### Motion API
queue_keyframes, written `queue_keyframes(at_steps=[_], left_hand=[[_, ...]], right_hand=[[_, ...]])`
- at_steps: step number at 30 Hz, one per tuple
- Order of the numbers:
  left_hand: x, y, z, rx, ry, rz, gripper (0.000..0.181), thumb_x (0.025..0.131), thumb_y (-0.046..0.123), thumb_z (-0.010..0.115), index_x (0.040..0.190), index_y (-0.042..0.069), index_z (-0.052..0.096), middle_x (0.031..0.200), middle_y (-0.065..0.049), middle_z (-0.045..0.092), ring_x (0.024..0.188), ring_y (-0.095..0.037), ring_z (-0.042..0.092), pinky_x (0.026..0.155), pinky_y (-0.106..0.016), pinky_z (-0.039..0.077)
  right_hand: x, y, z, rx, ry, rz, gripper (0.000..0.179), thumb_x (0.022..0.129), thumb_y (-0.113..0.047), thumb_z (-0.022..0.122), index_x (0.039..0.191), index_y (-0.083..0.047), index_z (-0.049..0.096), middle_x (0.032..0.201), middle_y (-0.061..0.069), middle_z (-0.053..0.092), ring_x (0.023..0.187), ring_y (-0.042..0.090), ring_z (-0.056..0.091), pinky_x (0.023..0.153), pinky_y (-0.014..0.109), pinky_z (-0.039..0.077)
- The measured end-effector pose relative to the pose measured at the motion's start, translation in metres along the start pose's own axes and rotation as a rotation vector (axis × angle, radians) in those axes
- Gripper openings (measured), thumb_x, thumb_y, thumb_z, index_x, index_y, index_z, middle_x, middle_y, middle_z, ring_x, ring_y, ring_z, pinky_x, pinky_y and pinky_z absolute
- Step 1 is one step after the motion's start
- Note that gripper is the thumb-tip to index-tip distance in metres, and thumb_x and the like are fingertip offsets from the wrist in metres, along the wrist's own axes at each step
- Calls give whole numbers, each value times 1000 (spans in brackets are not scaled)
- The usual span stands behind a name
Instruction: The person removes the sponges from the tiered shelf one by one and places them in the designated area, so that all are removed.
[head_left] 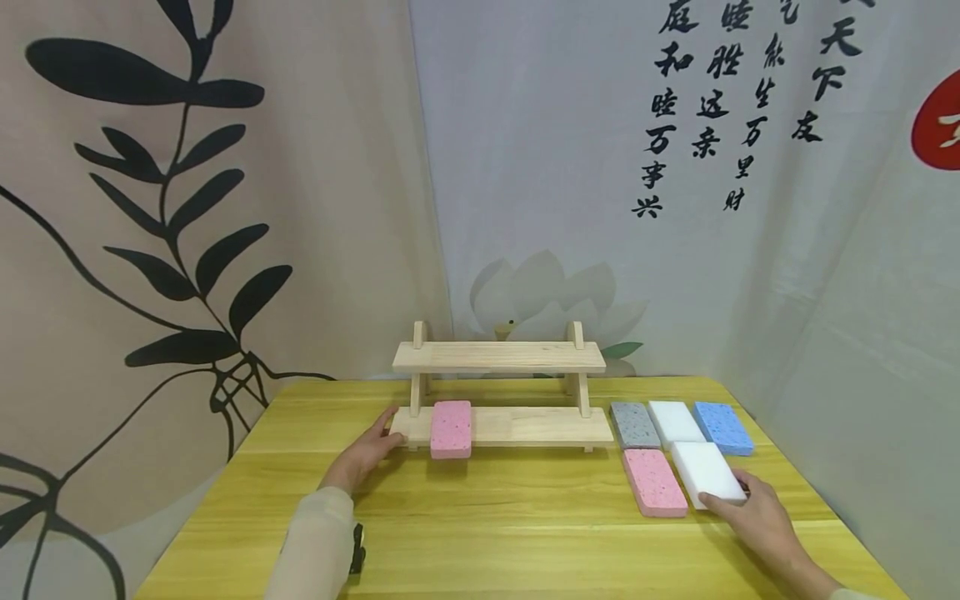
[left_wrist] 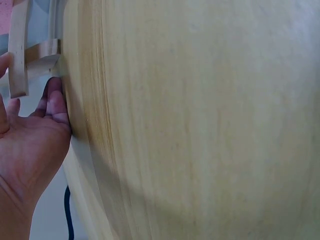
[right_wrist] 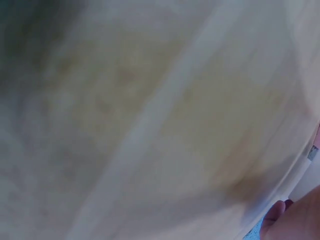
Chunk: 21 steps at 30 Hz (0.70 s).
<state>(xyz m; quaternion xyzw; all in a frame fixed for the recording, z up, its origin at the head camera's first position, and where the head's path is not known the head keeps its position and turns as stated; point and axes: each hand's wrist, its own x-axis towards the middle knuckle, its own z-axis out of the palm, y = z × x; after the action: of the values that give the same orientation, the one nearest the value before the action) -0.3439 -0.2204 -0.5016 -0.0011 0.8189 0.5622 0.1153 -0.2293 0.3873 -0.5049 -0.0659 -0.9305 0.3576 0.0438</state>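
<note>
A two-tier wooden rack [head_left: 517, 425] stands at the back of the table, with a pink sponge [head_left: 452, 430] lying across the left part of its lower shelf. My left hand [head_left: 369, 454] holds the left end of that shelf, thumb at the front and fingers round the far side. In the left wrist view, the palm of the left hand [left_wrist: 30, 145] shows beside the rack's end [left_wrist: 19, 60]. At the right, my right hand [head_left: 761, 512] grips a white sponge [head_left: 705, 471] between thumb and fingers. The right wrist view shows little of the right hand [right_wrist: 295, 217].
Around the gripped sponge lie a second pink sponge [head_left: 655, 483], a grey sponge [head_left: 634, 425], another white sponge [head_left: 675, 422] and a blue sponge [head_left: 723, 428]. A printed curtain [head_left: 360, 208] hangs behind the yellowish wooden table [head_left: 510, 542].
</note>
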Motion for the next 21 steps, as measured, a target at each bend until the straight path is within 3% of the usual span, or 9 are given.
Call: queue_keyframes(at_steps=[6,14,21], left_hand=[[2,-2,0,13,2,8,81,95,28,58,160,23,11,157,-34,12,144,-49,14,110,-68,15],[-1,0,0,11,7,1,81,94,28,58,160,25,12,157,-32,14,144,-47,18,111,-67,16],[-1,0,1,13,6,7,81,94,27,58,160,25,12,157,-33,14,144,-48,17,111,-67,16]], right_hand=[[0,2,1,-4,1,12,99,89,-48,70,140,24,26,137,45,38,119,50,47,95,59,41],[-1,6,1,-38,12,-9,93,88,-46,71,137,24,32,127,43,48,110,45,54,87,53,46],[-2,4,-1,-27,-13,13,102,89,-49,69,139,27,23,131,47,41,118,55,47,95,61,42]])
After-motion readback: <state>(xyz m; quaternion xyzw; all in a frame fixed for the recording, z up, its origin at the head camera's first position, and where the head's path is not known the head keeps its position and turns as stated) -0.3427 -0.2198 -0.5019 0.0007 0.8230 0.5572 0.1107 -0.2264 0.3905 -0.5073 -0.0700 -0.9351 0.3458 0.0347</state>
